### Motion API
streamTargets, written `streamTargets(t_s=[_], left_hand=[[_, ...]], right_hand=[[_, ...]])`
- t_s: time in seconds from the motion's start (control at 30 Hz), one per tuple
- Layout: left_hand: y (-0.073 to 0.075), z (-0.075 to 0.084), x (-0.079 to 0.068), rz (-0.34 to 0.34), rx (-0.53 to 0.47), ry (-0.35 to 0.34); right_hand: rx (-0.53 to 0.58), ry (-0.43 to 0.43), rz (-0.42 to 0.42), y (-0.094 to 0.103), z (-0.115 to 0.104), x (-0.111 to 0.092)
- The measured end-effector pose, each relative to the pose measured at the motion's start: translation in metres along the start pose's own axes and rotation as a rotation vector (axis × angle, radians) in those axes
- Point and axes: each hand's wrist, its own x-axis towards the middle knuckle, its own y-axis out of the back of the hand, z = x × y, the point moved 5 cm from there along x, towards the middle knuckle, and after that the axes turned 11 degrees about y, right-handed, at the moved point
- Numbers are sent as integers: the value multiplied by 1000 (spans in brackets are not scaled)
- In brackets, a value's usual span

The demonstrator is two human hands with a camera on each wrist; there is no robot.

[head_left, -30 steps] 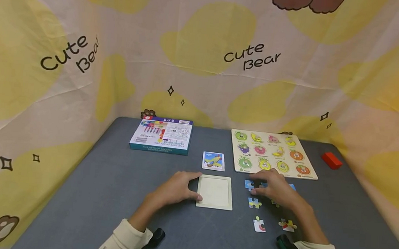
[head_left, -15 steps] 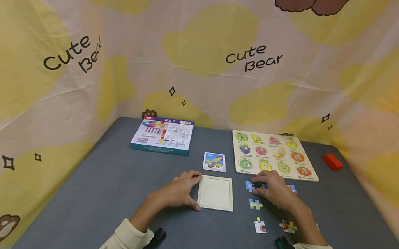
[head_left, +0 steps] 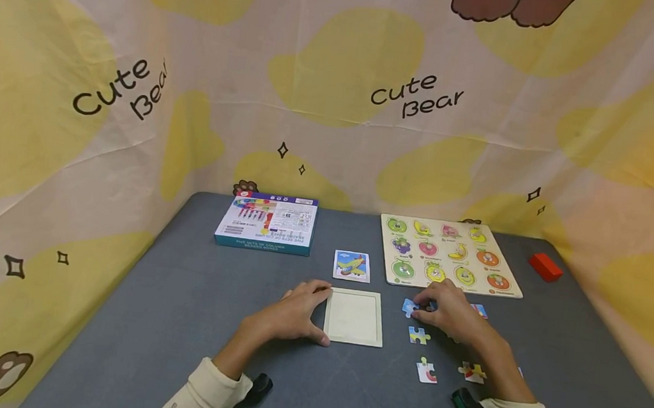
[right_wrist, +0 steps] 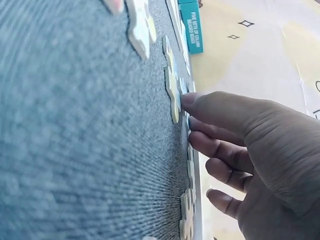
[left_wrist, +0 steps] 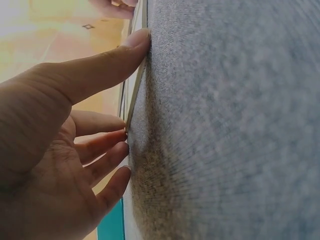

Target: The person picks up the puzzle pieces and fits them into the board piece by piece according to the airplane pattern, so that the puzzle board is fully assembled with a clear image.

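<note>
While the left hand [head_left: 292, 313], thumb and fingers apart, touches a square cream wooden-looking tray [head_left: 354, 318], the right hand [head_left: 450, 312] pinches a blue interlocking jigsaw piece [head_left: 408, 308] to the tray's right, apparently the pickup step; the next move likely calls for a steady lift.
</note>
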Motion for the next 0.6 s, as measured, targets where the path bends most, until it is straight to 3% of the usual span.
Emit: streamTargets(t_s=[0.37, 0.6], left_hand=[[1, -1, 1, -12, 2, 13], [1, -3, 0, -25, -4, 18]], right_hand=[[-5, 24, 3, 2, 0, 3], [14, 33, 14, -2, -13, 7]])
